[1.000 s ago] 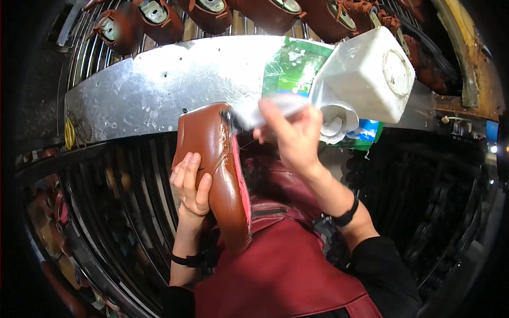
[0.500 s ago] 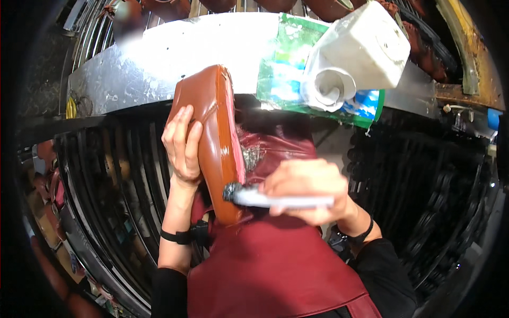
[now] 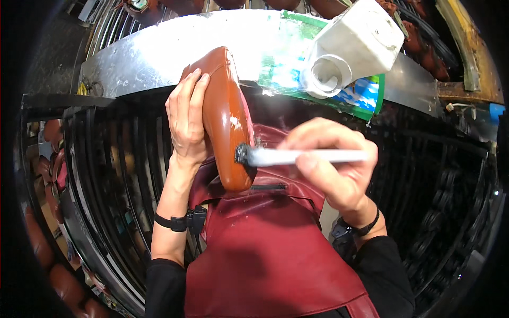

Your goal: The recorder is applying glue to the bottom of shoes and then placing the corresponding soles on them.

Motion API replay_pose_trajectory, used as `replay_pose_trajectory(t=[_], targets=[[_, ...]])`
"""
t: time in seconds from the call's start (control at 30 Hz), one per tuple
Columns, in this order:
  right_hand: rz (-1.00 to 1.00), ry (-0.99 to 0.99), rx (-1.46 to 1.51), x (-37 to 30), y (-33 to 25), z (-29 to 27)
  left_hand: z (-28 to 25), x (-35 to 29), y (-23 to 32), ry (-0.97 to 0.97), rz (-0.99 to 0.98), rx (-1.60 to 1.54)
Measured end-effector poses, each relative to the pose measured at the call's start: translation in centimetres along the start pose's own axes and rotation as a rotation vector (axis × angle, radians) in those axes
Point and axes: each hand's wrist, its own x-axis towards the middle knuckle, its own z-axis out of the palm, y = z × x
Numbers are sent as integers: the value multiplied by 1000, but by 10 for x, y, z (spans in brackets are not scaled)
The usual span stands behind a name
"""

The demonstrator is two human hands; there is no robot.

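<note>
"Looking at brown leather shoe (image 3: 225, 122). Lying where, exactly?"

"Lying mid-view btwn both hands, just in front of dark red apron (image 3: 270, 249), upper end by edge of metal bench (image 3: 111, 77). Seemingly held up; can't tell re support from below."

"Running which way lengthwise?"

"Running approx. away from body: rounded end toward apron, leaning a bit to R at bottom. Facing R w/ pink-edged side."

"Nearer to which hand?"

"Nearer to L hand (image 3: 188, 124), def. touching: long fingers laid up along L side. Apparently gripping shoe; can't see thumb."

"And on R?"

"Keeping R hand (image 3: 339, 164) apart from shoe, closed round brush (image 3: 318, 156), w/ white handle btwn thumb and curled fingers. Meeting shoe only via black bristles (image 3: 242, 154), seemingly in contact at R edge near rounded end."

"Angled how?"

"Holding handle approx. level, crosswise to shoe's long axis, bristles to L. Angling R forearm in from lower R, w/ wrist bent inward; L forearm rising steeply from lower L."

"Noting what else farther out?"

"Seeing white plastic container (image 3: 366, 40), tilted, w/ round opening toward body, on green-and-blue sheet (image 3: 366, 98) at bench edge. Beyond bench, spotting row of brown footwear (image 3: 183, 5), partly cut off."
</note>
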Motion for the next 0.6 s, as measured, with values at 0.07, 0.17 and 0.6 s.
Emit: replay_pose_trajectory(t=[0.07,0.17,0.6], targets=[[-85,-30,-34,4,-9,0,-1,9,-4,-25,-21,17],[-138,-92,-156,21,-24,-7,-4,26,-8,-36,-59,34],[-519,-69,-219,150,-10,-34,-31,118,-43,-323,-284,-356]])
